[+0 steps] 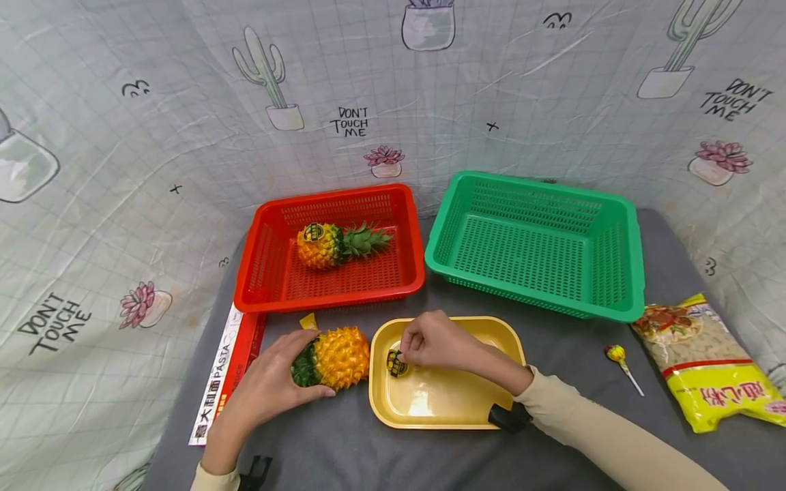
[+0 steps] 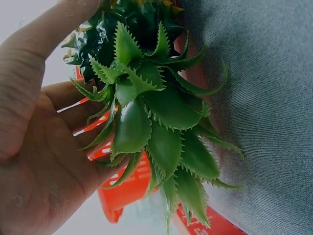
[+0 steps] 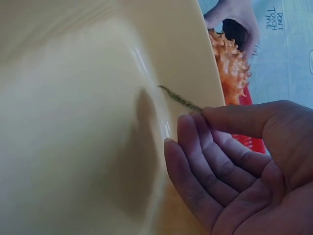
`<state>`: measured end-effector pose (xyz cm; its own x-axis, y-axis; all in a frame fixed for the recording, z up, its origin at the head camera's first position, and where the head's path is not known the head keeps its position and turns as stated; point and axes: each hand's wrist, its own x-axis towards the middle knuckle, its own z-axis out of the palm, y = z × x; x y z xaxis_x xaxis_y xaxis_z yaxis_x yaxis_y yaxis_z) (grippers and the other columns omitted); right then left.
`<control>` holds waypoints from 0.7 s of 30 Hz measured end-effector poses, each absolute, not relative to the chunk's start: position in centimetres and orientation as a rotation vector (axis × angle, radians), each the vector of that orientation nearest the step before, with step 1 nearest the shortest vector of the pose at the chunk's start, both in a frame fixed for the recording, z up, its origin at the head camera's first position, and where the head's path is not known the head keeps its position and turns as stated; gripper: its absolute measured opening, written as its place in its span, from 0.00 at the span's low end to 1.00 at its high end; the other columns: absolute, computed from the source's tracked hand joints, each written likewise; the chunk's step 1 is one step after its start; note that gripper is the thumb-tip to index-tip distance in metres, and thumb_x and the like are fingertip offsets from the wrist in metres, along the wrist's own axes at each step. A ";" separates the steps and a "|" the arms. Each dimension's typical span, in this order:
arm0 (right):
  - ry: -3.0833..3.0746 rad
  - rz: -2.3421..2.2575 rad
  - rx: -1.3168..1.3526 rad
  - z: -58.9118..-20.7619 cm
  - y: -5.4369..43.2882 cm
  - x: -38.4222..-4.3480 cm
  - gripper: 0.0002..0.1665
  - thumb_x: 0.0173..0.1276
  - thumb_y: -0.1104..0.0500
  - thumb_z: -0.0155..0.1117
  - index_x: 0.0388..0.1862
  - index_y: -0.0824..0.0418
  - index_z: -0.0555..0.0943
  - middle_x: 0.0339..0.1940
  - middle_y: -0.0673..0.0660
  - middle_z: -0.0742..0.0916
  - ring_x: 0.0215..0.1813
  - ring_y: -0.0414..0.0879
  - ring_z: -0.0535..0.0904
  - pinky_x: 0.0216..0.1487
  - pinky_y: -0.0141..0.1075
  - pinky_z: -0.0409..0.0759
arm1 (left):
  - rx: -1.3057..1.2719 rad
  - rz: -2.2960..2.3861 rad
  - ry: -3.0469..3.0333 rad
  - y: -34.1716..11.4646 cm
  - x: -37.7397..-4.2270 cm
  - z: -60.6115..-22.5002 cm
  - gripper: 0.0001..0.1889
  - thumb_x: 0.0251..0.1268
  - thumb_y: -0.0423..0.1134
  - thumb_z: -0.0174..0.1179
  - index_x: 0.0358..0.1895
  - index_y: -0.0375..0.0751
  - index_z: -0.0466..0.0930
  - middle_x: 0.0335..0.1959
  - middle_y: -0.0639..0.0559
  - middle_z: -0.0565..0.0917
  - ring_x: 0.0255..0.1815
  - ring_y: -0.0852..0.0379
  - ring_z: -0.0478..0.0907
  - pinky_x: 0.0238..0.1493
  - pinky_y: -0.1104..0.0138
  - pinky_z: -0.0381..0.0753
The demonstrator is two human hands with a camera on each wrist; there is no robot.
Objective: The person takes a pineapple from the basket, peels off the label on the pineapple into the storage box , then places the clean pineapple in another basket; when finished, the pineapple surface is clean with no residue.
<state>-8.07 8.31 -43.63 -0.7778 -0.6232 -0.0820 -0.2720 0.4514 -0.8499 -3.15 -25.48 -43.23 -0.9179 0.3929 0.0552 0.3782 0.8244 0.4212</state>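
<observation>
My left hand (image 1: 270, 375) grips a small pineapple (image 1: 342, 358) around its dark green upper end, left of the yellow tray (image 1: 454, 402). In the left wrist view its spiky leaf crown (image 2: 156, 132) lies along the palm. Over the left part of the tray, my right hand (image 1: 437, 342) pinches a small black and yellow label (image 1: 395, 365) between thumb and fingertips. The right wrist view shows this label (image 3: 180, 100) edge-on, close to the tray wall. Another pineapple (image 1: 322, 249) with a similar label lies in the red basket (image 1: 344, 300).
A green basket (image 1: 516, 286) stands at the back right. Nearer on the right are a lollipop (image 1: 617, 354) and a yellow pasta bag (image 1: 715, 392). A red and white pasta package (image 1: 224, 375) lies at the left, with a small yellow piece (image 1: 308, 320) below the red basket.
</observation>
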 end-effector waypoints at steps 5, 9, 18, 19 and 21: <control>2.322 -1.227 -0.749 -44.0 8.2 -8.2 0.09 0.63 0.69 0.76 0.26 0.58 0.87 0.21 0.42 0.86 0.23 0.37 0.81 0.27 0.31 0.81 | 0.650 0.673 2.976 -25.3 -3.3 -43.3 0.54 0.43 0.66 0.84 0.73 0.40 0.76 0.67 0.43 0.80 0.68 0.38 0.75 0.60 0.39 0.79; 2.353 -1.201 -0.777 -44.4 8.1 -8.3 0.10 0.63 0.68 0.77 0.26 0.57 0.87 0.19 0.42 0.85 0.22 0.36 0.81 0.26 0.31 0.81 | 0.664 0.678 2.982 -25.3 -3.2 -43.2 0.53 0.43 0.65 0.84 0.72 0.39 0.77 0.66 0.43 0.81 0.67 0.39 0.76 0.59 0.40 0.80; 2.461 -1.098 -0.841 -44.8 8.0 -8.5 0.11 0.61 0.67 0.79 0.25 0.56 0.86 0.18 0.42 0.81 0.21 0.34 0.76 0.25 0.30 0.78 | 0.639 0.680 2.975 -25.4 -3.1 -43.2 0.53 0.41 0.62 0.86 0.72 0.39 0.77 0.67 0.41 0.79 0.67 0.39 0.76 0.61 0.40 0.79; 2.469 -1.082 -0.839 -44.8 7.9 -8.5 0.11 0.61 0.67 0.80 0.25 0.56 0.86 0.18 0.42 0.81 0.21 0.34 0.76 0.25 0.29 0.78 | 0.637 0.678 2.975 -25.4 -3.1 -43.2 0.53 0.41 0.62 0.86 0.72 0.40 0.77 0.67 0.41 0.79 0.67 0.39 0.76 0.61 0.40 0.79; 2.489 -1.051 -0.842 -44.8 7.8 -8.5 0.12 0.61 0.67 0.80 0.24 0.56 0.86 0.17 0.42 0.81 0.21 0.35 0.76 0.25 0.30 0.77 | 0.633 0.679 2.974 -25.4 -3.1 -43.2 0.53 0.41 0.62 0.86 0.72 0.40 0.77 0.67 0.41 0.79 0.67 0.39 0.77 0.60 0.40 0.79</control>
